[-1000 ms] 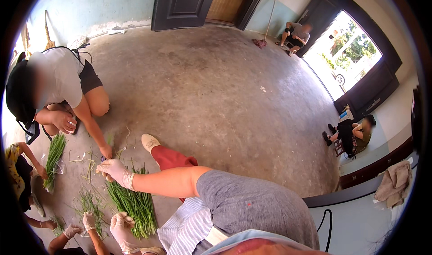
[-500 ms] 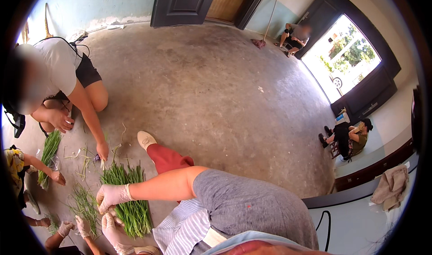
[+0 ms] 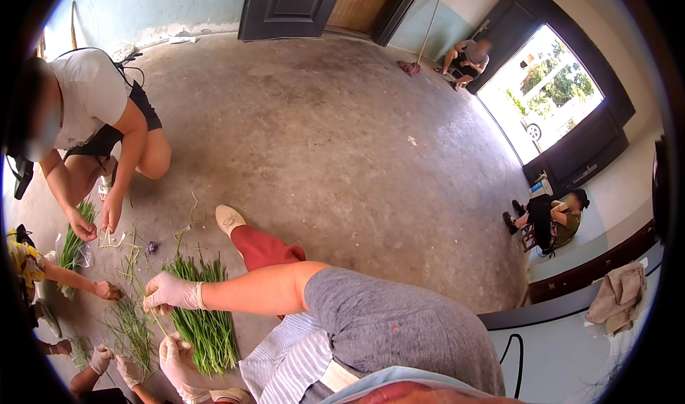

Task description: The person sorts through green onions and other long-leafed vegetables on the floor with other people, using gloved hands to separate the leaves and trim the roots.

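Note:
My right hand [image 3: 171,292], in a thin whitish glove, reaches in from the right, its fingers pinched on a thin green chive stalk [image 3: 160,325]. The stalk runs down to my left hand [image 3: 178,360], gloved too, whose fingers close around its lower end. Right beside both hands a thick pile of green chives [image 3: 207,325] lies on the floor, partly covered by my right wrist. Looser, thinner strands [image 3: 130,333] are scattered to the left of my hands.
A person in a white shirt [image 3: 96,90] crouches at the far left, near another chive bunch [image 3: 73,251]. Other people's gloved hands [image 3: 114,365] work at lower left. My beige shoe [image 3: 229,219] stands beyond the pile. Seated people, a mop [image 3: 410,68] and an open doorway lie farther off.
My right hand has moved slightly left and up, away from my left hand, and the stalk now shows between them. The white-shirted person's hand has drawn back from the pile.

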Action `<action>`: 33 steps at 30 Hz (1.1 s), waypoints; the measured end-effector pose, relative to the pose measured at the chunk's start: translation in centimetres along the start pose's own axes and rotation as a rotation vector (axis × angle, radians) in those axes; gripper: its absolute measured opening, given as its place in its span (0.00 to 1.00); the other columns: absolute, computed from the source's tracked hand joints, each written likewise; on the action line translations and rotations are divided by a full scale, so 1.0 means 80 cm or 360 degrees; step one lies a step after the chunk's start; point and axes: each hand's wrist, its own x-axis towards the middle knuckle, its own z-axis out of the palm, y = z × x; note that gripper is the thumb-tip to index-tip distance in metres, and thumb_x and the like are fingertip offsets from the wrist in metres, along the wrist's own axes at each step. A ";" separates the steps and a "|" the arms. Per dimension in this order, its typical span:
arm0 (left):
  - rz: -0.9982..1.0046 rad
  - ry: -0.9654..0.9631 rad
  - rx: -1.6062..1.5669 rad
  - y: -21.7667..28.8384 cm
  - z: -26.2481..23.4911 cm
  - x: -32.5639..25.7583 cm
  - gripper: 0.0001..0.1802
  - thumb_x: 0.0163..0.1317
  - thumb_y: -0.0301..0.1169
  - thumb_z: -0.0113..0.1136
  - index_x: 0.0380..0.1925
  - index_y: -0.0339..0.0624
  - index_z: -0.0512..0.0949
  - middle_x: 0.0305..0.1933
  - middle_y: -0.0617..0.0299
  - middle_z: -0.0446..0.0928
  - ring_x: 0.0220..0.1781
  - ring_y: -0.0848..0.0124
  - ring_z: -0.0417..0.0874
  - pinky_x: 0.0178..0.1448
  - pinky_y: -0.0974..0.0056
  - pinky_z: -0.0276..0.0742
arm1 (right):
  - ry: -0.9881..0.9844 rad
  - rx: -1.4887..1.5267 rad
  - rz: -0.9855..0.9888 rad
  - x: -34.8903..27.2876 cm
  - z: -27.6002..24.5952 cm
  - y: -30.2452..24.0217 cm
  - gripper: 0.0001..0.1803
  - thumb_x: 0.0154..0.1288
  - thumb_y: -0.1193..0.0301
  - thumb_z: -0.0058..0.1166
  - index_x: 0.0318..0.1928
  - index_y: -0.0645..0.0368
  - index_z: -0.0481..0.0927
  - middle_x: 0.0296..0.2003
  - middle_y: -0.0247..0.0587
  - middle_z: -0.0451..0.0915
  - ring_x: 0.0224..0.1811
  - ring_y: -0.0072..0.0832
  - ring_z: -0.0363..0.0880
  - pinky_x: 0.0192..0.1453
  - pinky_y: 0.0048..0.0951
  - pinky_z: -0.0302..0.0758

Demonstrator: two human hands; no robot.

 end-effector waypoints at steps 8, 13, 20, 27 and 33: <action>0.0016 0.0029 0.0013 0.004 0.006 -0.004 0.11 0.71 0.36 0.55 0.37 0.40 0.78 0.24 0.68 0.75 0.27 0.78 0.76 0.33 0.72 0.72 | 0.0055 0.0016 -0.0037 0.000 0.001 -0.001 0.10 0.66 0.69 0.58 0.30 0.63 0.82 0.20 0.36 0.81 0.16 0.20 0.76 0.19 0.22 0.70; 0.0057 0.0066 0.0010 0.003 0.006 -0.004 0.10 0.71 0.35 0.55 0.35 0.41 0.79 0.24 0.67 0.76 0.26 0.77 0.76 0.33 0.71 0.73 | 0.0135 0.0029 -0.0040 0.005 0.000 0.002 0.10 0.66 0.69 0.59 0.30 0.64 0.82 0.21 0.36 0.81 0.15 0.20 0.76 0.19 0.22 0.70; 0.0040 0.0089 0.0035 0.002 0.004 -0.005 0.09 0.70 0.33 0.56 0.34 0.40 0.79 0.26 0.66 0.77 0.26 0.76 0.77 0.34 0.71 0.75 | 0.0229 0.0111 -0.0049 0.008 -0.010 -0.008 0.10 0.65 0.67 0.61 0.32 0.62 0.83 0.20 0.33 0.80 0.17 0.17 0.75 0.21 0.19 0.71; 0.0076 0.0079 0.0085 0.005 0.008 -0.009 0.08 0.70 0.32 0.56 0.34 0.40 0.79 0.27 0.66 0.77 0.26 0.76 0.77 0.33 0.71 0.75 | 0.0389 0.0182 -0.0141 0.017 -0.021 -0.006 0.10 0.63 0.68 0.63 0.30 0.62 0.83 0.20 0.34 0.79 0.17 0.17 0.73 0.21 0.20 0.69; 0.0105 0.0098 0.0079 0.011 0.011 -0.012 0.08 0.69 0.30 0.57 0.33 0.39 0.79 0.27 0.65 0.78 0.26 0.76 0.77 0.32 0.71 0.75 | 0.0499 0.0296 -0.0152 0.020 -0.033 -0.015 0.09 0.62 0.68 0.64 0.29 0.61 0.83 0.19 0.32 0.79 0.17 0.16 0.72 0.20 0.20 0.67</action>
